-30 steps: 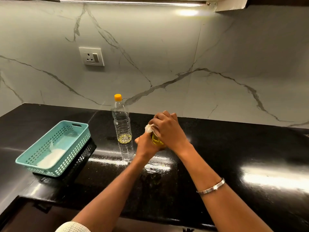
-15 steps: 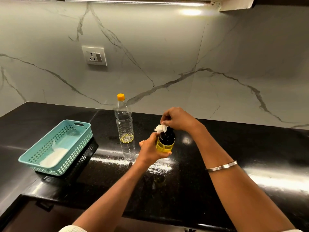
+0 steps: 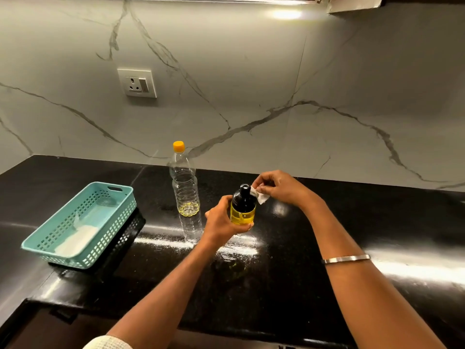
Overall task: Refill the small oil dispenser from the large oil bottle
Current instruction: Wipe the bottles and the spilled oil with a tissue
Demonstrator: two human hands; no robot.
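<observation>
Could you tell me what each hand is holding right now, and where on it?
The left hand grips the small oil dispenser round its yellow lower body. The right hand pinches a small white tissue by its upper edge, beside the dispenser's black top.

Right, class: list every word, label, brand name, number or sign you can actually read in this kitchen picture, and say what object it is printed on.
None can be read.
Large oil bottle: clear, no label showing.
Small oil dispenser: black top, yellow oil, no print visible.
Wall socket: any markings are too small to read.
Teal basket: no writing visible.
Tissue in the right hand: blank.
</observation>
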